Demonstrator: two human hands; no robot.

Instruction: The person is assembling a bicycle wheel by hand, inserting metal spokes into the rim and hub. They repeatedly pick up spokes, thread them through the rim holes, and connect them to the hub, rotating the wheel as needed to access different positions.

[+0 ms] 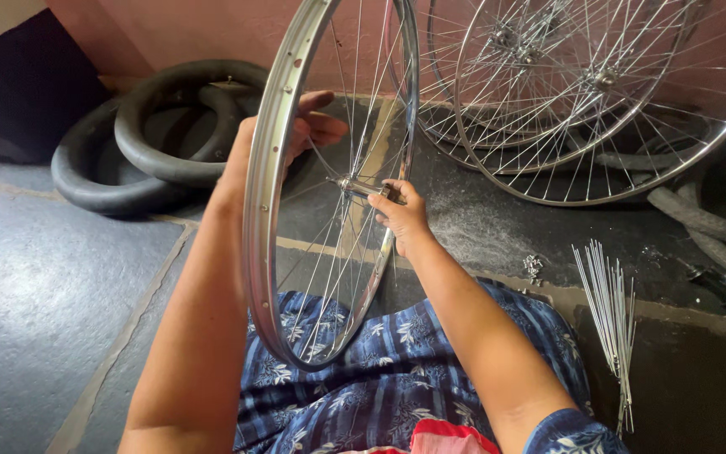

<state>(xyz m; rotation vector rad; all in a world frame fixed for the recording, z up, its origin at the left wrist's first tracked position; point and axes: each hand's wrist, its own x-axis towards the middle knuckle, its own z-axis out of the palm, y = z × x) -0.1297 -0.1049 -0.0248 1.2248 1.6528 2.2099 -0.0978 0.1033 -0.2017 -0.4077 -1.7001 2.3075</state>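
Bicycle wheel [272, 168] upright, edge-on to camera, lower rim resting on lap over blue floral cloth [397, 370]. Left hand [300, 134] behind rim on far side, fingers extended, palm against spokes; not closed around anything. Right hand [401, 214] at wheel centre, fingers pinched on hub axle [363, 187]. Loose spoke bundle [611, 319] on floor to right, well apart. 2 finished wheels [598, 101] lean on wall beyond; black inner tubes [153, 134] at left.
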